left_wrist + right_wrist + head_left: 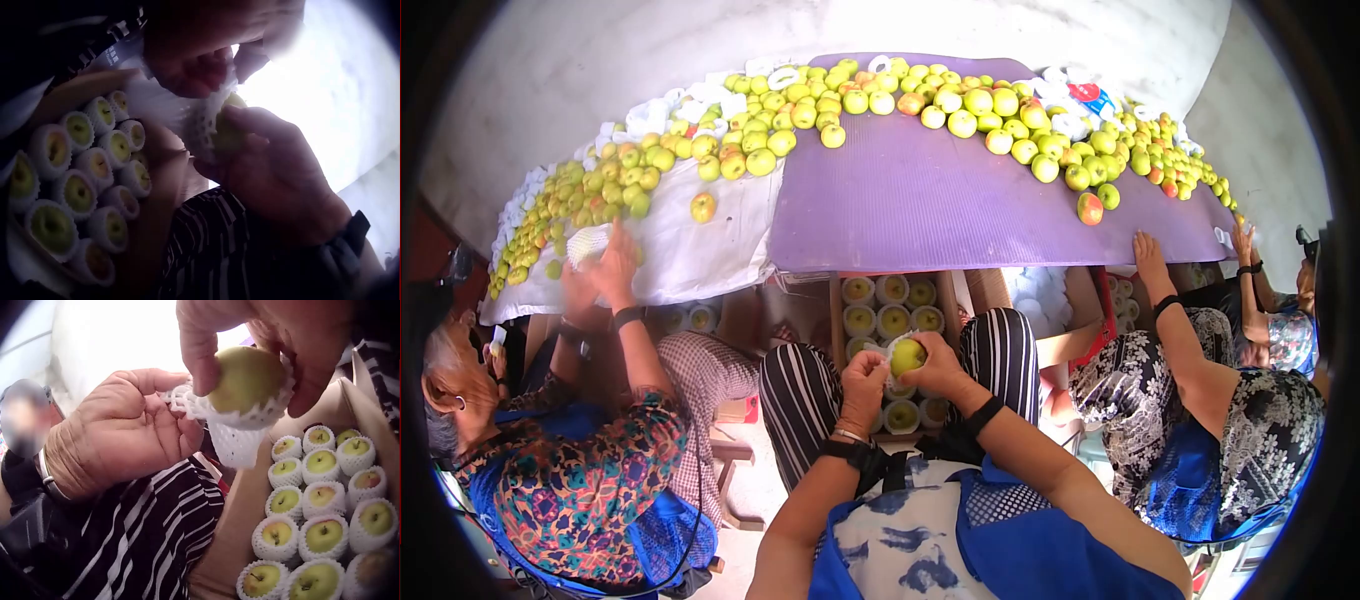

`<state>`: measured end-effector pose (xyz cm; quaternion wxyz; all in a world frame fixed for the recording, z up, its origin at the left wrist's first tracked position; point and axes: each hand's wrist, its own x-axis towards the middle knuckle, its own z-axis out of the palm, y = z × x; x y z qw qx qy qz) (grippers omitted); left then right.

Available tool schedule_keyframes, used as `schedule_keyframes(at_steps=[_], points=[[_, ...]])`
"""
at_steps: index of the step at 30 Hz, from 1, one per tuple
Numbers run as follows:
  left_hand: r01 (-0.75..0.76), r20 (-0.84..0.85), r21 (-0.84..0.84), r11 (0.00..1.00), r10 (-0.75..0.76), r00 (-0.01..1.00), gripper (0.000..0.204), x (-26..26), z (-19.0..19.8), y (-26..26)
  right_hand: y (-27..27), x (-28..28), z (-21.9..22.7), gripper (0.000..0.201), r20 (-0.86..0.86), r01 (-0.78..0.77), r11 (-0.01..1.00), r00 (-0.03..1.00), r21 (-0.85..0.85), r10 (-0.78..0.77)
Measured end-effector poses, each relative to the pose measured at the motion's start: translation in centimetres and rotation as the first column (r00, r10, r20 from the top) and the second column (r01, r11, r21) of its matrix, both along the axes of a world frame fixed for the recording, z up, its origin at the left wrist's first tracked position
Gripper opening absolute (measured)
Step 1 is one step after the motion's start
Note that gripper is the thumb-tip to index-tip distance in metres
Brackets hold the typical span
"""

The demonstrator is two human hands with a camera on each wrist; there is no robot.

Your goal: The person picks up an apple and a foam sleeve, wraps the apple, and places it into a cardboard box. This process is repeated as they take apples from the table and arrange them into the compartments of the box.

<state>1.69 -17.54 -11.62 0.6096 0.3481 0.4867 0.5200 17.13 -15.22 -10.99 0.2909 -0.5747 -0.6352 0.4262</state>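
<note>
The left hand (862,388) pinches a foam net (237,442); the right hand's fingers grip the apple (245,380), partly inside it. Both hands partly block the box (219,562) of wrapped apples (322,536) below. Loose apples (760,162) line a purple mat (880,205) ahead.

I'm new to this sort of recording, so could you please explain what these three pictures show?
There is no machine: a person works with a bare left hand and right hand. The wide picture comes from a camera worn on the head; the other two come from cameras on each wrist. The right hand's fingers hold a round yellow-green apple, partly inside a white foam-mesh sleeve; the left hand pinches that sleeve's edge. Below, a brown cardboard box contains apples in similar sleeves. Ahead, many loose green, yellow and reddish apples lie across a finely lined purple mat and a wrinkled white sheet.
</note>
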Motion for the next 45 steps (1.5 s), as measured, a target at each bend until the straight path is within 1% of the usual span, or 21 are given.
schedule_keyframes(at_steps=[1,2,4,8,10,11,13,14,16,17,18,19,21,23,27,30,33,35,36,38,45], points=[[0.069,-0.087,-0.014,0.998,-0.07,0.994,0.002,0.1,-0.1,-0.1,-0.1,0.0,-0.1,0.06,0.039,0.028,0.99,0.999,0.141,-0.034],[0.07,-0.087,-0.013,0.997,-0.07,0.994,0.002,0.0,-0.3,-0.2,-0.1,0.0,-0.2,0.06,0.039,0.028,0.989,0.999,0.142,-0.034],[0.083,-0.118,-0.016,0.996,-0.085,0.989,0.006,0.0,-0.6,-0.3,-0.1,-0.3,-0.4,0.06,0.135,-0.036,0.938,0.991,0.345,-0.012],[0.077,-0.09,0.012,0.997,-0.076,0.993,0.014,0.1,-0.1,-0.2,-0.6,-0.4,0.4,0.062,0.195,-0.097,0.929,0.98,0.356,0.028],[-0.101,-0.227,0.067,0.993,0.114,0.967,0.02,1.0,1.2,-0.2,-0.6,-0.4,0.6,0.064,0.23,-0.239,0.888,0.96,0.392,0.157],[-0.101,-0.228,0.065,0.993,0.113,0.967,0.02,0.8,0.5,-0.1,-0.7,-0.4,0.4,0.064,0.23,-0.239,0.889,0.961,0.39,0.157],[0.135,-0.384,0.042,0.99,-0.108,0.917,0.03,0.0,-0.5,0.3,-0.7,-0.6,0.3,0.066,0.229,-0.307,0.861,0.946,0.405,0.23],[0.136,-0.384,0.042,0.99,-0.109,0.917,0.03,-0.4,-1.1,0.5,-0.6,-0.5,0.3,0.066,0.228,-0.306,0.862,0.946,0.405,0.229],[0.112,-0.171,-0.133,0.985,-0.134,0.976,0.033,-0.9,-0.3,0.8,-0.4,-0.3,2.3,0.063,0.043,-0.26,0.854,0.962,0.45,0.27],[0.113,-0.169,-0.133,0.985,-0.135,0.976,0.033,-0.9,0.0,0.8,-0.4,-0.3,1.9,0.063,0.045,-0.26,0.855,0.962,0.449,0.269],[0.063,-0.065,-0.15,0.987,-0.073,0.995,0.033,-0.9,0.6,0.7,-0.3,-0.3,1.2,0.059,-0.291,-0.069,0.97,0.947,0.231,0.137],[0.014,0.037,-0.171,0.985,-0.008,0.999,0.033,-0.8,1.0,0.6,-0.1,-0.2,0.3,0.056,-0.556,0.056,0.997,0.827,-0.052,-0.076],[-0.018,0.109,-0.158,0.987,0.036,0.993,0.033,-0.5,1.2,0.4,-0.1,0.1,-0.4,0.043,-0.55,0.069,0.991,0.826,-0.117,-0.122],[-0.049,0.181,-0.147,0.988,0.076,0.98,0.032,-0.2,1.2,0.4,-0.2,0.1,0.4,0.03,-0.587,0.059,0.952,0.775,-0.3,-0.233],[-0.024,0.153,-0.086,0.996,0.037,0.987,0.032,-0.3,0.4,0.4,-0.1,0.0,0.6,0.021,-0.592,0.132,0.934,0.742,-0.331,-0.315],[-0.009,0.07,-0.062,0.998,0.013,0.997,0.031,-0.2,0.3,0.3,0.0,0.2,0.0,0.015,-0.511,0.152,0.933,0.803,-0.325,-0.309],[-0.034,0.024,-0.072,0.997,0.036,0.999,0.031,-0.4,-0.1,0.4,-0.2,-0.1,-0.9,0.011,-0.473,0.18,0.96,0.84,-0.215,-0.264],[-0.058,0.019,-0.081,0.995,0.06,0.998,0.031,-0.5,-0.3,0.4,-0.3,-0.3,-1.7,0.012,-0.502,0.104,0.994,0.858,-0.033,-0.107],[-0.064,0.017,-0.083,0.995,0.065,0.998,0.031,-0.5,0.2,0.3,-0.3,-0.4,-1.0,0.012,-0.503,0.104,0.994,0.858,-0.033,-0.107],[-0.067,0.015,-0.083,0.994,0.068,0.998,0.032,-0.5,1.0,0.2,-0.4,-0.7,0.5,0.016,-0.646,0.074,0.984,0.746,-0.16,-0.161],[-0.066,0.072,-0.046,0.997,0.07,0.995,0.03,-0.8,1.5,0.2,-0.3,-0.6,0.3,0.019,-0.668,0.032,0.984,0.731,-0.174,-0.142]])
